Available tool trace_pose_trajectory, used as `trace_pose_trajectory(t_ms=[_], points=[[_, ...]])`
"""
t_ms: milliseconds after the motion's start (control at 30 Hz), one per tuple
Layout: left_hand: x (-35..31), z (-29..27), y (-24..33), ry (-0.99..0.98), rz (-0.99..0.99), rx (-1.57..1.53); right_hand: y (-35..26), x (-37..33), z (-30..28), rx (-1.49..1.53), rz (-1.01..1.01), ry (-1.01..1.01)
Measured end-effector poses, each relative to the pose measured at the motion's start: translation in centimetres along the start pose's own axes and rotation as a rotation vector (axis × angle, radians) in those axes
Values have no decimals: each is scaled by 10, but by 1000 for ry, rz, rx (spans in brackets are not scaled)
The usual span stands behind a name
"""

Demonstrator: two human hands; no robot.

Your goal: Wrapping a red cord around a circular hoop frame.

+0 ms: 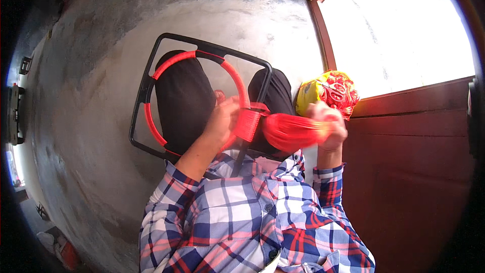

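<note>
Hands point(225, 116) apart, right fingers point(335, 120) gripping red strands point(289, 131)

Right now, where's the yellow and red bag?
The bag is right of centre in the head view, just above the right hand, between the right knee and the brown frame.

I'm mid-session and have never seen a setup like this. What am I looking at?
There's no machine: these are a person's own bare hands. The single picture comes from a wide camera worn on the head, looking down, so straight edges bend. A black frame holding a red-wrapped ring sits over the black trousers. The left hand is at the ring's right side; the right hand, blurred, holds a red bundle. Beyond it is a yellow-and-red bag. The floor is grey.
</note>
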State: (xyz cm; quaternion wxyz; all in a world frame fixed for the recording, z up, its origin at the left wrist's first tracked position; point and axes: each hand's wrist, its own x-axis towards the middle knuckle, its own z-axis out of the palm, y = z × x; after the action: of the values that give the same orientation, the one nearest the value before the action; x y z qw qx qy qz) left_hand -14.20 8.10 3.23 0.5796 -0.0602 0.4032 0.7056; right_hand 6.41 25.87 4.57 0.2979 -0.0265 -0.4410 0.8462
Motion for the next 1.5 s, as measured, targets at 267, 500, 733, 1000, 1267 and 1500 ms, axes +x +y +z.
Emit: trace_pose_trajectory(t_ms=[267,500,733,1000,1267,1500], points=[[0,3,-1,67,21,-141,-10,2,-1,592,210,397],[4,-4,-6,92,48,-18,61,12,44,-184,613,280],[1,-9,-3,3,56,45,48,14,35,-144,563,348],[-8,8,2,-96,-29,494,45,13,41,55,523,407],[0,-10,-4,-63,15,418,2,16,31,-250,494,383],[-6,-6,1,-88,-73,-10,-68,-59,-139,12,-40,832]])
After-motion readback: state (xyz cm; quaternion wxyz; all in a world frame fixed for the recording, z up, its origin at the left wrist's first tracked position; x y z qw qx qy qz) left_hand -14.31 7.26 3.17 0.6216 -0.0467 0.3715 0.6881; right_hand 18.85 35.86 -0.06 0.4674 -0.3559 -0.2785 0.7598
